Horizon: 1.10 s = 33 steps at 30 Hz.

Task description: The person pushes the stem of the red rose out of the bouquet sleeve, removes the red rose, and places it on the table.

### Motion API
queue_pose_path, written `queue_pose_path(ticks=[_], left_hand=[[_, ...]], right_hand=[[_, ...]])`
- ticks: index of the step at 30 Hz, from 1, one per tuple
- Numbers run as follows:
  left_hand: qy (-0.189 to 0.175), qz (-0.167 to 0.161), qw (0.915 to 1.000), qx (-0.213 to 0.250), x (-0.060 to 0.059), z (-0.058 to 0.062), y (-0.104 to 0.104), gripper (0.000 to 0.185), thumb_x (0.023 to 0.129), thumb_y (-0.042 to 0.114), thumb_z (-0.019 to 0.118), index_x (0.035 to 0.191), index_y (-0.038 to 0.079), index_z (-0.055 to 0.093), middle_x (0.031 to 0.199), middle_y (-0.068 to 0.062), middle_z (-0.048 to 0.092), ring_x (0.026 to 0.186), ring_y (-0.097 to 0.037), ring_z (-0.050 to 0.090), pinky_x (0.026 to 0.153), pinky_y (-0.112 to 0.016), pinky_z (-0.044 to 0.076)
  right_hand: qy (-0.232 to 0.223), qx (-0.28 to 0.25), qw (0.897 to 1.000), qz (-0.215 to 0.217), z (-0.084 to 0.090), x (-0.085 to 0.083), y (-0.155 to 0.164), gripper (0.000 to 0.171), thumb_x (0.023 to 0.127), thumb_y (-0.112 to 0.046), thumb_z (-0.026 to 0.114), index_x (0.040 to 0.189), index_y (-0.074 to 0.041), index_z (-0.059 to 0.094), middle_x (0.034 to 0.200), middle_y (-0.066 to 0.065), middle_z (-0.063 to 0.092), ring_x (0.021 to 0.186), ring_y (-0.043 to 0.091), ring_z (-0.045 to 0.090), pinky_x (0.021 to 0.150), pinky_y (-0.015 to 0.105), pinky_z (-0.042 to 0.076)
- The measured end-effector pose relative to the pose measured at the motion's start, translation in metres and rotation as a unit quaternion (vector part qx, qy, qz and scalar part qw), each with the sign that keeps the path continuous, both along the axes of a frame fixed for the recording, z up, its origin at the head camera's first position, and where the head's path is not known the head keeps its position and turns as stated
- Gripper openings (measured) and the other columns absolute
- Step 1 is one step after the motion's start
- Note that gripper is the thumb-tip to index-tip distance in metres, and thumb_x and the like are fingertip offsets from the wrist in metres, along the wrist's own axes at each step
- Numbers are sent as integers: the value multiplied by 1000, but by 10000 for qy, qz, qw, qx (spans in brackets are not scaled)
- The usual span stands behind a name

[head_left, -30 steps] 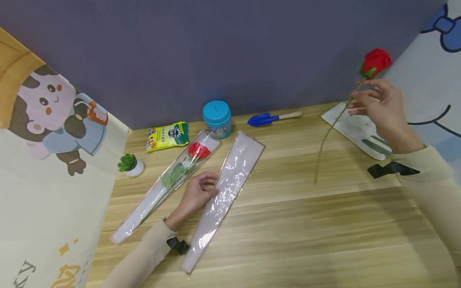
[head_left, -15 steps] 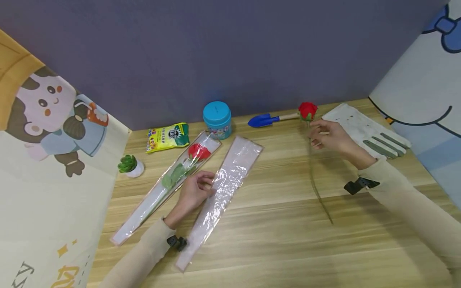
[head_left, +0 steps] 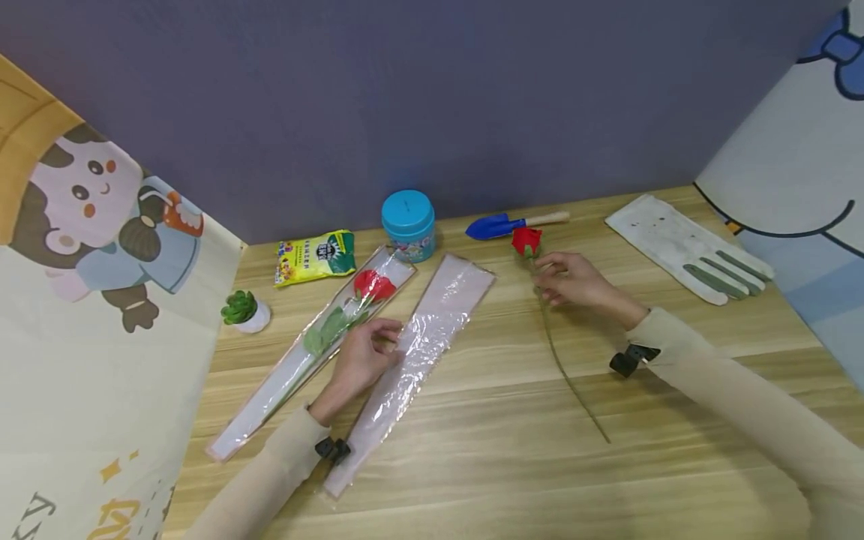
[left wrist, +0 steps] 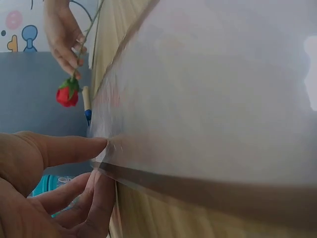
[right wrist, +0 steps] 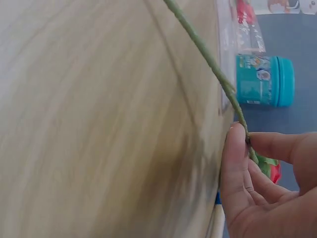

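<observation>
My right hand (head_left: 574,281) pinches the thin green stem of a red rose (head_left: 526,241) just below its bloom. The bare stem trails down toward the front of the table, and the right wrist view shows thumb and fingertip meeting on the stem (right wrist: 208,57). With my left hand (head_left: 364,356) I pinch the left edge of a flat, shiny plastic flower sleeve (head_left: 432,330), pale pink inside. In the left wrist view, thumb and fingers lie on either side of the sleeve's film (left wrist: 198,99). Rose and sleeve are apart.
Left of my left hand lies a sleeve holding another red rose (head_left: 373,285). Behind stand a blue-lidded jar (head_left: 408,225), a yellow-green packet (head_left: 313,257) and a small potted succulent (head_left: 244,310). A blue trowel (head_left: 496,226) and a glove (head_left: 688,244) lie at the back and right.
My right hand has carried the rose leftward and down from above the glove to nearer the sleeve. The left hand keeps its pinch while the sleeve has shifted slightly, its lower end leftward.
</observation>
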<state>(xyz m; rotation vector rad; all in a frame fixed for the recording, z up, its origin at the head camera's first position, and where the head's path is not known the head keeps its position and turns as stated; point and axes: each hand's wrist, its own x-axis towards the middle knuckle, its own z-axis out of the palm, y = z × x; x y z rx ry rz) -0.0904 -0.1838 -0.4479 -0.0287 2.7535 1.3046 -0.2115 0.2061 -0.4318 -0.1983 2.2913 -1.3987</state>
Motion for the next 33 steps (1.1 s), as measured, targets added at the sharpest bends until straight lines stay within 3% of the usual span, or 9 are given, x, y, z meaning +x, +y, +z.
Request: queue_pose_path(ticks=[6,14,23,28,33], left_hand=[[-52,-68,9997,-209,0,0,0,46,75,-1,85,119,5,75,100,-9,78,76,-15,70,69,-26,61],[-113,-75,9994,-308,1,-1,-2,43,77,4,86,119,8,76,100,-7,78,78,-15,69,72,-28,59],[-112,-80,9992,-383,2,1,-7,41,78,8,88,118,10,76,103,-7,78,81,-18,71,75,-30,61],[53,-155,9997,-172,2,5,-15,42,79,8,89,119,8,75,106,-11,78,79,-19,72,69,-25,61],[406,-221,9988,133,1,13,-28,46,80,3,87,123,1,71,110,-21,75,77,-24,72,64,-20,60]], right_hand=[[-93,-98,9998,-122,-12,-2,-13,40,102,-9,65,138,5,55,116,26,69,72,10,70,65,29,65],[-119,-153,9997,-142,-21,-5,-16,42,102,-11,66,138,6,55,107,15,72,72,9,69,64,26,64],[-131,110,9998,-126,-17,-6,-14,38,104,-17,65,136,2,59,108,16,70,79,12,72,69,29,65],[287,277,9991,-107,-5,-6,-11,35,103,-16,62,133,2,62,115,23,68,78,13,70,66,29,63],[1381,527,9890,69,8,-3,-16,33,104,-17,60,129,4,64,113,25,69,73,23,71,59,27,58]])
